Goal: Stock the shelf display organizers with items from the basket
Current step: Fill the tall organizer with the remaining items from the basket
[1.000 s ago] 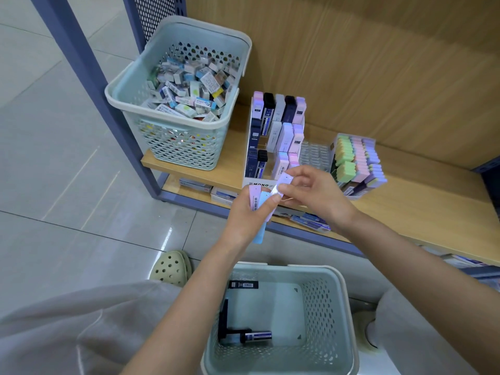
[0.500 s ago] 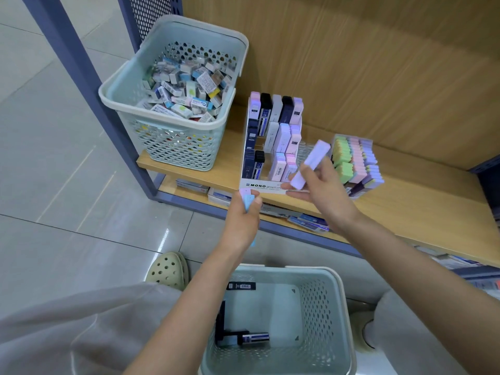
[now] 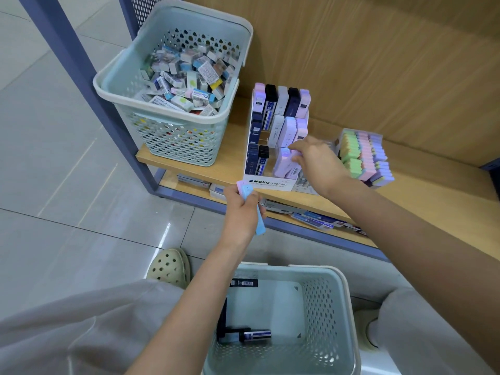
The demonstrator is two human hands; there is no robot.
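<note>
While my right hand (image 3: 315, 161) pinches a lilac case (image 3: 286, 162) into the front row of the white organizer (image 3: 266, 182) on the shelf (image 3: 232, 158), my left hand (image 3: 240, 212) stays closed around a pink and a blue case (image 3: 259, 226) above the nearly empty floor basket (image 3: 349, 320).

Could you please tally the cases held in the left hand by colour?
pink case: 1
blue case: 1
Total in the left hand: 2
</note>
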